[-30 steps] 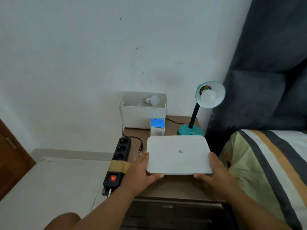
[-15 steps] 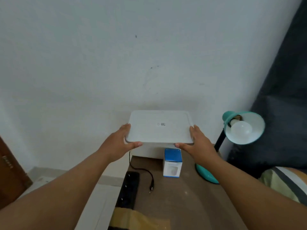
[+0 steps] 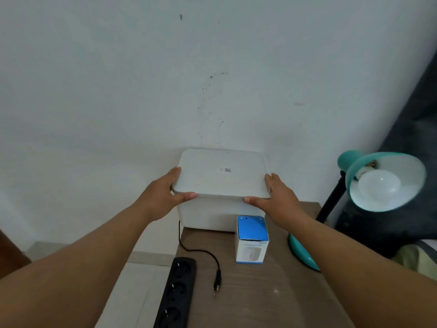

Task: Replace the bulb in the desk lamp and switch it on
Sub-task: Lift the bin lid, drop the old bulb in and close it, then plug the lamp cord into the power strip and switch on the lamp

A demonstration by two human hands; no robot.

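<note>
A white lid (image 3: 220, 176) rests on top of the white storage box (image 3: 208, 216) at the back of the wooden table (image 3: 272, 292). My left hand (image 3: 163, 197) grips the lid's left edge and my right hand (image 3: 279, 197) grips its right edge. The teal desk lamp (image 3: 383, 181) stands at the right with a white bulb (image 3: 378, 183) in its shade, unlit. Its black plug (image 3: 217, 280) lies loose on the table. A blue and white bulb carton (image 3: 251, 240) stands in front of the box. The box's contents are hidden by the lid.
A black power strip (image 3: 177, 294) lies along the table's left edge. The lamp's teal base (image 3: 302, 254) sits under my right forearm. A dark headboard and striped bedding are at the far right. The white wall is right behind the box.
Both hands carried the lid from the front of the table up and back onto the white box. The view has moved closer to the table.
</note>
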